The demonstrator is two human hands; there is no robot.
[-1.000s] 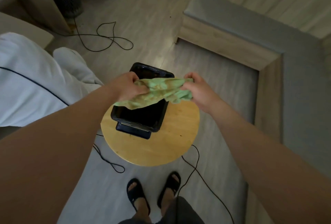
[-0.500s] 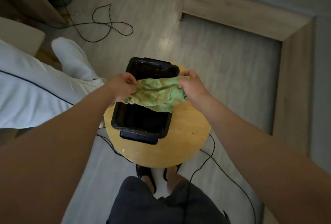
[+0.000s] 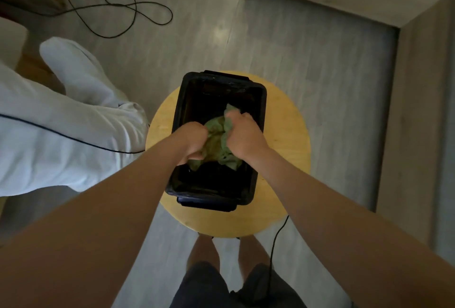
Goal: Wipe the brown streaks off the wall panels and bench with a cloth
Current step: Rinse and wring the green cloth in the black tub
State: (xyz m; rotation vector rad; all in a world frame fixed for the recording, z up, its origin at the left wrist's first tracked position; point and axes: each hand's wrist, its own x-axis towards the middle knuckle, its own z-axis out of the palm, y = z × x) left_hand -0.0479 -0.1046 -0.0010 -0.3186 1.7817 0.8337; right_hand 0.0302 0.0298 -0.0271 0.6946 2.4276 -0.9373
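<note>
Far to the left of the fingers, a rumpled white bedcover [image 3: 61, 135] with a thin dark line across it lies spread out. Beyond it a loose black cable [image 3: 134, 9] loops over the grey floor [image 3: 197, 24]. Nearer the middle, the fingers of the left hand [image 3: 190, 141] are curled tight round one end of the green cloth [image 3: 218, 144], gripping it. The cloth is bunched and crumpled between the two fists, which sit close together. Its lower folds hang just beneath the fingers, inside the mouth of a black tub [image 3: 214, 199]. Its middle looks duller and browner than its edges. The fingers of the right hand [image 3: 242, 137] are clenched round the other end, and a small tuft of cloth pokes out above the knuckles. The tub stands directly under both hands on a round wooden surface [image 3: 288, 160]; its inside is too dark to show what it holds. Well to the right of the fingers, a pale wooden ledge [image 3: 418, 123] borders the floor. Below the right forearm, a second cable [image 3: 273, 246] drops from the surface's edge beside dark shorts [image 3: 209, 288].
</note>
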